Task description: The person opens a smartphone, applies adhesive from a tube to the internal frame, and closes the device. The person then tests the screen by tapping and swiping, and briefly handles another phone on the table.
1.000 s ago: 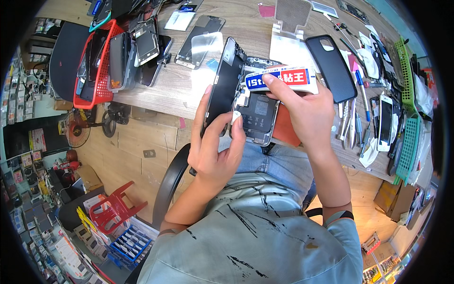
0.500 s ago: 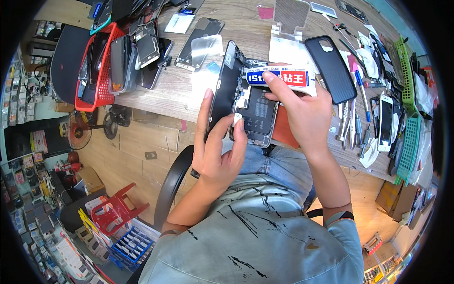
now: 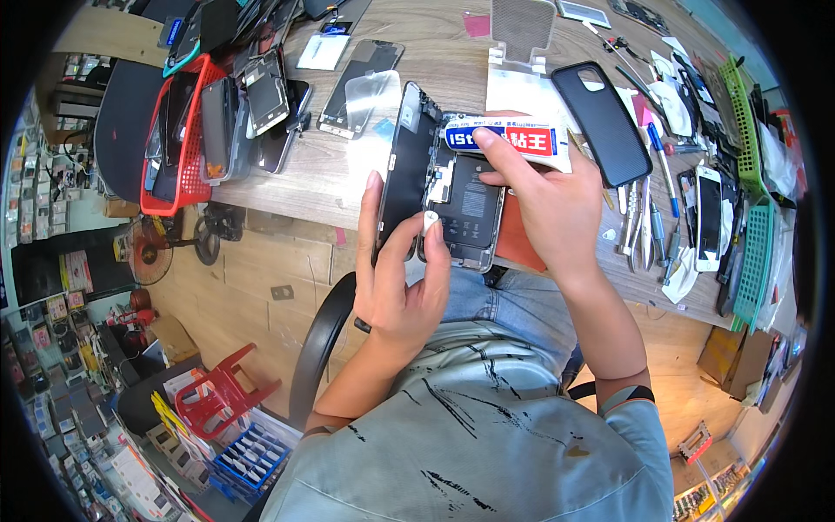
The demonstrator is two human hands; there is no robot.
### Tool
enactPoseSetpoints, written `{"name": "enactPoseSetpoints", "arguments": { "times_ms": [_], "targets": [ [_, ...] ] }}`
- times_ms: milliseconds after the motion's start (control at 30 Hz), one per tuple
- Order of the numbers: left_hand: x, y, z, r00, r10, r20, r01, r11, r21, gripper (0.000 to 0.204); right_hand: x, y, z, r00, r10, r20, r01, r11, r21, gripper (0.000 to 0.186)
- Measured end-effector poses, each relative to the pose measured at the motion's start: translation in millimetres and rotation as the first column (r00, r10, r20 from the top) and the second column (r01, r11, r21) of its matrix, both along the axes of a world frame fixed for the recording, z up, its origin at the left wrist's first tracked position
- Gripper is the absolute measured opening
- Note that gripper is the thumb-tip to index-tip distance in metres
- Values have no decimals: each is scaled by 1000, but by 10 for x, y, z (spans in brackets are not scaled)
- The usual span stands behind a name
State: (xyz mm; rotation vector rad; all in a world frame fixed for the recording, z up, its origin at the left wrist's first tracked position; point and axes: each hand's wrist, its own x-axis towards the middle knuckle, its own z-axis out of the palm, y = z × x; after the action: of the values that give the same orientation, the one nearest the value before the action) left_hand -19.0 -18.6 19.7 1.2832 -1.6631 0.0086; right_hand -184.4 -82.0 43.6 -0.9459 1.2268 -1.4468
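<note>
An opened smartphone lies at the table's near edge, its battery and inner parts showing. Its dark screen panel stands raised along the left side. My left hand pinches a small white cap between thumb and finger, while other fingers rest along the screen panel. In my right hand is a glue tube with a white, blue and red label, held level over the phone's upper part, thumb on top. The tube's tip points left toward the panel; whether anything comes out of it, I cannot tell.
A black phone case lies right of the tube, with tweezers, pens and a white phone farther right. At the left, a red basket holds several phones. A reddish mat shows beneath my right hand.
The whole view has shifted slightly. Both hands keep their holds on the cap and the glue tube, with hardly any movement relative to the phone.
</note>
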Motion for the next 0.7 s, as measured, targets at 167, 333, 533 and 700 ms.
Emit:
{"name": "enactPoseSetpoints", "arguments": {
  "times_ms": [167,333,533,700],
  "targets": [
    [-49,12,62,999,19,-27,-18,999,33,17,2,-10,-30,1000,-6,4,6,999,-44,25],
    [-21,8,26,1000,14,-9,-13,1000,13,17,-7,-8,-24,1000,0,12,0,999,-38,27],
    [14,9,5,1000,-5,-15,5,1000,10,18,-70,28,56,983,-59,172,55,998,28,30],
    [-9,45,61,995,-15,-98,21,998,64,21,-341,163,85,872,21,488,-44,998,35,28]
  ]
}}
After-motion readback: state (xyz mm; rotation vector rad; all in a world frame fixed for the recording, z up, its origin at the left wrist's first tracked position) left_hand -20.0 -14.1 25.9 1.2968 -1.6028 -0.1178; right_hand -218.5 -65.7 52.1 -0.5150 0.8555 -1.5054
